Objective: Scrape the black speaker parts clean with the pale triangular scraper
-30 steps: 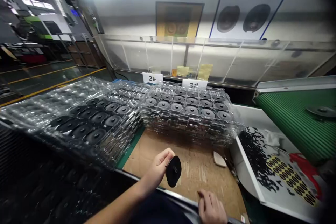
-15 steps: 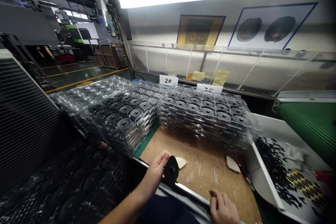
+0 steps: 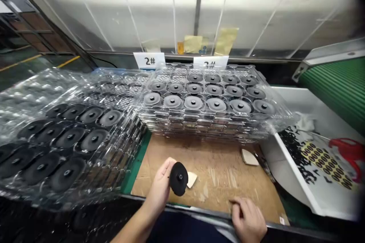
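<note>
My left hand [image 3: 159,189] grips a black round speaker cone [image 3: 178,179] by its edge and holds it upright just above the brown board [image 3: 222,182] at the bench's near edge. My right hand [image 3: 249,221] rests on the board near the front edge, fingers curled together; whether it holds anything is hidden. A small pale curved piece [image 3: 191,179] lies on the board right behind the cone, and another pale piece [image 3: 249,157] lies further right.
Clear plastic trays of black cones are stacked at left [image 3: 71,136] and at the back centre [image 3: 211,100], behind labels 2# and 3#. A white bin [image 3: 322,205] at right holds small black parts, a sheet of ring stickers [image 3: 325,159] and a red tool [image 3: 349,152]. A green conveyor [image 3: 339,83] runs far right.
The camera has tilted down and swung. My left hand has turned the cone so its face shows. My right hand stays at the board's front edge.
</note>
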A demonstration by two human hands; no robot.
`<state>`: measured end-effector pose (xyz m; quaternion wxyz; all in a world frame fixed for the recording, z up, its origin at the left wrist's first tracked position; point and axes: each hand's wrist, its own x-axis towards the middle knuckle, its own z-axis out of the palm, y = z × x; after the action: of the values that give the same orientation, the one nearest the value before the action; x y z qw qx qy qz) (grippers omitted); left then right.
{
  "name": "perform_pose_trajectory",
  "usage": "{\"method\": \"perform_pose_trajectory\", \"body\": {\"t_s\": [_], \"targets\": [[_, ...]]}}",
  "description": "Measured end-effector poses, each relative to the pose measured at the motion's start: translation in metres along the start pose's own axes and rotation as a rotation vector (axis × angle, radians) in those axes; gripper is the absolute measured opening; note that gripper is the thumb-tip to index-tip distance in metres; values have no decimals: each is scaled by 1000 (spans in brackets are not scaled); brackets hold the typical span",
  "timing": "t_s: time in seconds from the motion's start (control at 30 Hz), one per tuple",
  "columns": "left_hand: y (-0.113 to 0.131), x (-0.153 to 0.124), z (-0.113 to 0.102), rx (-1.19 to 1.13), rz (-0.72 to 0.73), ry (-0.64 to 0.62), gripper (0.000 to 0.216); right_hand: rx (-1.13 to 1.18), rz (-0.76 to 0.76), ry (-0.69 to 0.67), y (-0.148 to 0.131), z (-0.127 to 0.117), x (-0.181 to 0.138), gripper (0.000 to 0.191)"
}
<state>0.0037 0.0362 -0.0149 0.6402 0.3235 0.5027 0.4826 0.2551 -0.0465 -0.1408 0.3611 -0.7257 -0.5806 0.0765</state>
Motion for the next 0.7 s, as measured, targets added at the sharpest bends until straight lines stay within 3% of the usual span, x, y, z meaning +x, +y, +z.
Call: {"method": "perform_pose_trajectory", "body": {"t_s": [0.13,0.3,0.4,0.63,0.7], "targets": [[-4,3,1,-55,-62,-4,27,234,204,-153,-37,-7,24,24],[-6,-10,4,-114,-130,-14,24,668,292,-582,-128,-3,46,37],[-6,-18,1,-135,-140,-10,25,846,323,-766,-166,4,50,44],[-7,-21,-11,-126,-158,-31,32,921,409,-774,-176,3,59,33],[-6,-20,-13,-164,-208,-113,37,906,403,-755,-175,-1,63,31]]}}
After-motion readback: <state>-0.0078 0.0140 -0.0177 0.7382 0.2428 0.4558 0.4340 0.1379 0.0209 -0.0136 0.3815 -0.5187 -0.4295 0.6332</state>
